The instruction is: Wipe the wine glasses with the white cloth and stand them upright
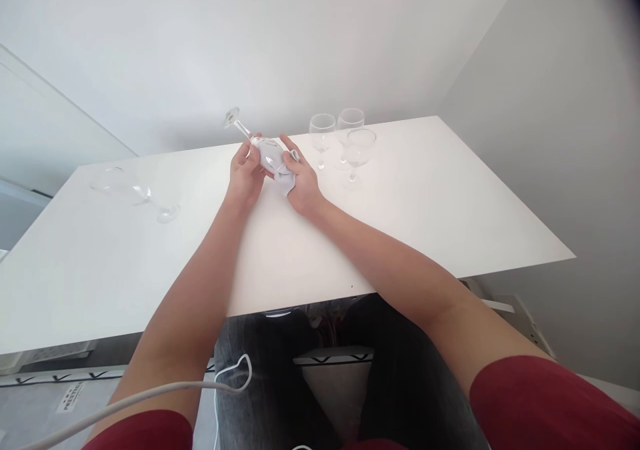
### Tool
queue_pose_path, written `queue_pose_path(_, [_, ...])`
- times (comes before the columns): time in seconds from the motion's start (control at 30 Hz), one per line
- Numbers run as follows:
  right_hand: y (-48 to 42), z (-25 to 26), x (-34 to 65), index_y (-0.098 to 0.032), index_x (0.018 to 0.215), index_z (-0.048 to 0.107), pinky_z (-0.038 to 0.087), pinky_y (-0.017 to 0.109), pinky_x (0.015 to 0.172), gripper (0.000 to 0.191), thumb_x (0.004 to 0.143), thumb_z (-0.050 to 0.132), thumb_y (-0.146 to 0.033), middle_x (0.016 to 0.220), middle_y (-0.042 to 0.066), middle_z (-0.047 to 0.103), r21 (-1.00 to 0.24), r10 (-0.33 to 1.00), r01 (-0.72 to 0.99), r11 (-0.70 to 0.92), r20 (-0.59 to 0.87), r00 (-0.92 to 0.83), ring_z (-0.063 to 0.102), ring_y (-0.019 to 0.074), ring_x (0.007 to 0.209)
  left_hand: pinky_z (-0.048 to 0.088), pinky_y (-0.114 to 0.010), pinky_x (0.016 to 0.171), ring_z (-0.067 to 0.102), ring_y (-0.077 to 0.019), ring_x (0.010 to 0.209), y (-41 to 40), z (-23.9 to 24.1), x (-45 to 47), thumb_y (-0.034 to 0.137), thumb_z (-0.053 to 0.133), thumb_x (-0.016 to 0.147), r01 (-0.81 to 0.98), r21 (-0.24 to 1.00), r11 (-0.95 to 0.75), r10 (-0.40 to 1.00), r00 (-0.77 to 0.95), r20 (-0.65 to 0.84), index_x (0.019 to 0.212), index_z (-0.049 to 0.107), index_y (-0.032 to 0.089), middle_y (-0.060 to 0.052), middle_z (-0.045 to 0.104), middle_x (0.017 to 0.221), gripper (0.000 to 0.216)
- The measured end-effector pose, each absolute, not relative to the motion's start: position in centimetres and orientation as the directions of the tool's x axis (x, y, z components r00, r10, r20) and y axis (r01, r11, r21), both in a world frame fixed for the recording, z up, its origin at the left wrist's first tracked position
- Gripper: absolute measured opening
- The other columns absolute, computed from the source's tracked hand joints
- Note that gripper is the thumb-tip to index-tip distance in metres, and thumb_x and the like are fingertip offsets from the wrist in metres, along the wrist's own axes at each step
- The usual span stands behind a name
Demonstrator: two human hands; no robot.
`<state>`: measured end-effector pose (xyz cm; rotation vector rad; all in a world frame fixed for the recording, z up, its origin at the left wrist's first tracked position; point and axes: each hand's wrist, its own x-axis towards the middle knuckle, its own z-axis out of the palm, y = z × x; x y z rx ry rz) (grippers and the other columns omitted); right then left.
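Held glass [267,151]: clear stemmed wine glass, lifted just above the far middle of the table, between both hands.
Long axis: slanted, with the foot [232,115] up and far-left and the bowl mouth down and near-right, towards the right palm.
Left hand [245,173]: on the left side of the bowl, fingers curled round it close to the stem junction, grasping the glass.
Right hand [301,183]: on the right side of the bowl, fingers bent over its top, clenched on a cloth and pressing it to the glass.
Cloth [286,181]: pale, bunched at the mouth end of the bowl, in the right palm; inside or outside the bowl, impossible to tell.
Nearer hand: both touching the bowl, left nearer the stem, right nearer the mouth.
Stem and foot: free, jutting out past the left fingers, touched by nothing.
Held bowl contents: no liquid visible.
Upright group: left glass [321,133], far glass [350,125] and near glass [360,147], standing close together to the right of the hands, near the right hand but apart from it; all apparently empty.
Lying glass [133,191]: on its side at the left of the table, well apart from the left hand, foot towards near-right; empty.
Table [425,223]: white and flat.
Cable [150,391]: white, looping across the near-left below the table edge.
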<state>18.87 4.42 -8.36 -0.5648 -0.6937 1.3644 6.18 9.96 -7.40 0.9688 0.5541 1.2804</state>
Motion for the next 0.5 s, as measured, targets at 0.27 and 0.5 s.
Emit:
queue_pose_path(0.27, [4.56,-8.27,19.22,-0.034,0.151,0.059,0.064,0.046,0.108,0.060,0.094,0.071,-0.045,0.149,0.004,0.064,-0.760,0.991,-0.636,0.132,0.095,0.091,0.065,0.0245,0.136,0.064,-0.037,0.088,0.071,-0.0336,0.128,9.99,-7.61,5.98,0.049,0.100,0.077,-0.424,0.895,-0.137,0.956,0.180,0.231,0.111,0.079,0.029,-0.010,0.078,0.126,0.044])
queue_pose_path(0.5, [4.68,-8.56,19.06,-0.035,0.154,0.055,0.061,0.056,0.109,0.064,0.094,0.072,-0.051,0.146,0.006,0.063,-0.754,0.989,-0.640,0.147,0.130,0.075,0.064,0.0275,0.140,0.063,-0.041,0.103,0.073,-0.0351,0.129,9.85,-7.69,6.31,0.047,0.101,0.076,-0.502,0.856,-0.122,0.961,0.158,0.229,0.112,0.079,0.023,-0.013,0.078,0.116,0.049])
